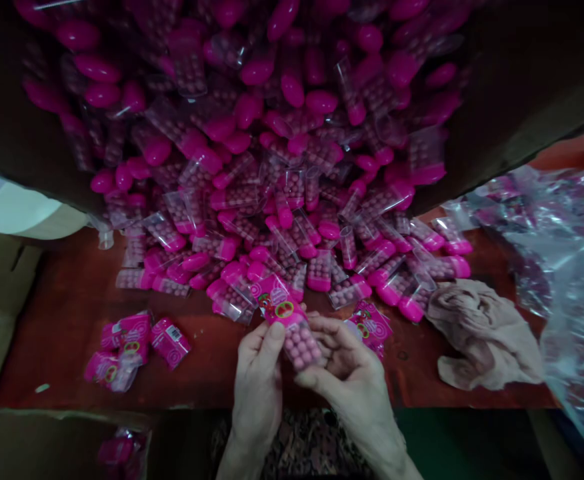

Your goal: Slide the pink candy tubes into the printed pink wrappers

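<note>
A clear container of pink balls (302,345) with a printed pink sleeve (275,300) on its upper part is held between both hands, close to the table's front edge. My left hand (262,373) grips it from the left, thumb on the front near the sleeve. The fingers of my right hand (345,367) close round its right side and lower end. Just behind the hands lies a big pile of similar containers with pink caps (319,270). Right of the hands are flat pink sleeves (371,325), partly behind my right fingers.
Several sleeved packs (133,337) lie on the red table (207,373) at left. A crumpled cloth (487,333) and clear plastic bags (577,293) are at right. Below left, an open box (37,443) holds pink packs. Dark walls flank the pile.
</note>
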`<state>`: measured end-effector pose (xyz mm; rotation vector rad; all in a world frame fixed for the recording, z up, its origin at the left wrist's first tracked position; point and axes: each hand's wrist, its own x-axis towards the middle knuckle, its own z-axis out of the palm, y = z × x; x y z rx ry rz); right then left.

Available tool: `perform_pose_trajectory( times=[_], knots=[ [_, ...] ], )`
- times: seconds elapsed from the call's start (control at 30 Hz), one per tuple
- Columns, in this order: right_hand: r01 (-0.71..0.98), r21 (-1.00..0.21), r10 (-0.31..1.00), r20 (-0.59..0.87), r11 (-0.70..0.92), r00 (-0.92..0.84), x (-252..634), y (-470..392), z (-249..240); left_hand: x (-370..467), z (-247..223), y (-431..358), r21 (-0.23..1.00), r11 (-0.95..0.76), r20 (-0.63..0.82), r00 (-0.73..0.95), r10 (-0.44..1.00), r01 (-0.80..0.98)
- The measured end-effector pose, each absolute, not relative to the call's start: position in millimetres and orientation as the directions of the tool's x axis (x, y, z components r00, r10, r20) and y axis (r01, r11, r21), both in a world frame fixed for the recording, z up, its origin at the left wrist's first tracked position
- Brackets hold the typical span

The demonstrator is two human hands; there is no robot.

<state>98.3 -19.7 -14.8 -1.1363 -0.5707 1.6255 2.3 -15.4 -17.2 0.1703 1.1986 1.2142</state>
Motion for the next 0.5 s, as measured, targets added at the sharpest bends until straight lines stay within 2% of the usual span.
perform_pose_trajectory(
  times=[0.07, 0.17, 0.33, 0.5],
  knots=[
    [-0.44, -0.829, 0.934, -0.349, -0.345, -0.075, 100.8, -21.2, -16.1, -0.2, -13.8, -10.6, 0.655, 0.394, -0.625, -0.169, 0.762, -0.645],
    [-0.342, -0.896, 0.956, -0.293, -0.285, -0.029, 103.3, -23.5, -19.1, -1.4, -11.0, -9.7, 0.683, 0.403, -0.631, -0.215, 0.745, -0.609],
    [-0.278, -0.938, 0.967, -0.241, -0.209, 0.086, 104.5, -20.2, -22.2, 3.1, -13.1, -19.7, 0.661, 0.503, -0.649, -0.087, 0.756, -0.557],
    [-0.309, -0.911, 0.946, -0.313, -0.273, 0.088, 103.6, -15.8, -20.8, 4.5, -16.3, -24.3, 0.677, 0.49, -0.629, -0.086, 0.773, -0.549]
  ],
)
